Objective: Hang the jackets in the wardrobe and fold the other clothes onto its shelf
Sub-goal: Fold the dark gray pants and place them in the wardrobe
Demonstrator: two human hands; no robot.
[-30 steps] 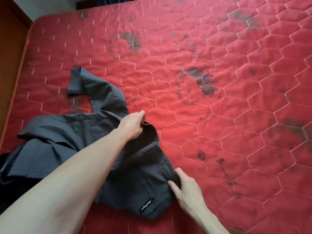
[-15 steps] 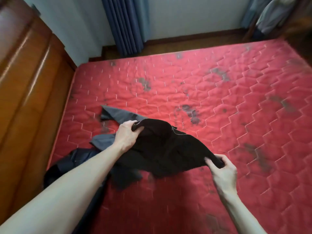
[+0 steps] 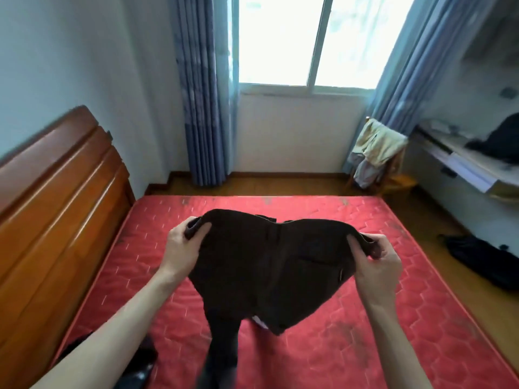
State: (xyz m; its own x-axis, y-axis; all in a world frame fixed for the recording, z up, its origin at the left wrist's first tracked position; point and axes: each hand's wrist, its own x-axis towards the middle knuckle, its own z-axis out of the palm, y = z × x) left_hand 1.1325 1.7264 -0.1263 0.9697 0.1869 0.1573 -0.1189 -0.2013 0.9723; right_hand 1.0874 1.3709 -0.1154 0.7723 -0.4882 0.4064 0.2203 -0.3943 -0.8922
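Nearest us, low at the bottom edge and below our left forearm, some dark cloth [image 3: 140, 363] lay blurred on the mattress; we could not tell what garment it was. Above it we held up a dark garment [image 3: 269, 270], apparently trousers, stretched by its top edge between our two hands, clear of the mattress. Its lower part hung down toward us, narrowing into a blurred length near the bottom of the view.

Our left hand [image 3: 182, 248] gripped the left end of that top edge, the fingers [image 3: 193, 228] curled over the bunched cloth with the thumb lying on the near face. Our right hand [image 3: 379, 265] pinched the right end, fingers curled round a fold and thumb pressed on the near face. The cloth sagged a little between the two grips, and what looked like a pocket seam lay just inward of the right fingers.

Beneath and beyond the fingers spread the red quilted mattress [image 3: 365, 318], marked with dark stains. To the left of the left fingers rose the wooden headboard [image 3: 56, 206]. Well to the right of the right fingers, a dark garment on the floor [image 3: 483, 262] lay crumpled. Farther off stood a chair draped with pale clothes [image 3: 376, 153], and beside it a tabletop [image 3: 463, 161] carrying another dark heap. Farthest away hung blue curtains [image 3: 202, 108] on either side of a bright window [image 3: 303, 40].
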